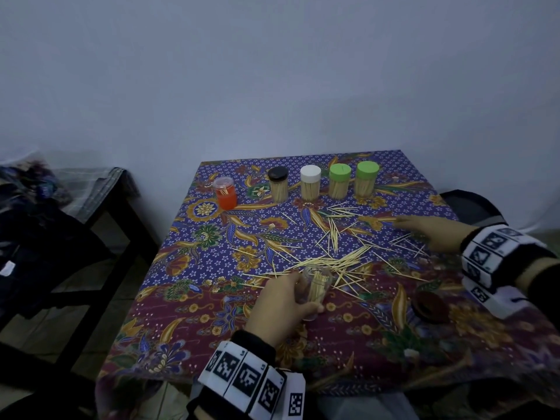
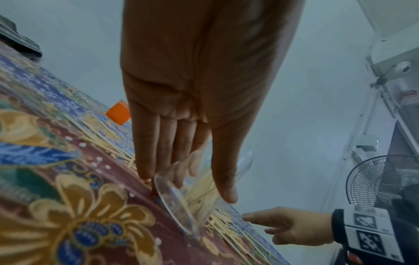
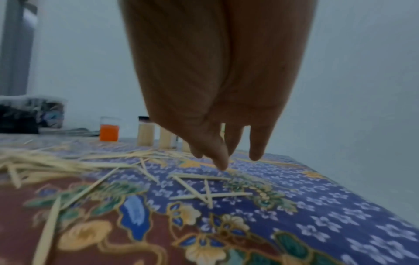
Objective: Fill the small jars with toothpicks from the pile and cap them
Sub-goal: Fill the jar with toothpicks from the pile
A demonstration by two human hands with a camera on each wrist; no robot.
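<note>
One clear jar (image 1: 315,287), part filled with toothpicks and uncapped, is gripped by the left hand (image 1: 280,304) near the front of the cloth-covered table (image 1: 188,328), tilted with its mouth toward the pile (image 1: 333,262), which lies just beyond it. Loose toothpicks (image 3: 204,190) lie flat at mixed angles beneath the right hand (image 1: 433,234), whose fingers are extended and hold nothing. That hand is judged nearer the scattered sticks. Four capped jars (image 1: 310,183) and an orange jar (image 1: 225,193) stand along the far edge; a dark cap (image 1: 428,307) lies apart at right.

I see a plain pale blue-grey wall (image 1: 272,71) in dim light, a dark wooden side table (image 1: 100,207) heaped with cloth on the left, and a black-grilled standing fan (image 2: 383,181).
</note>
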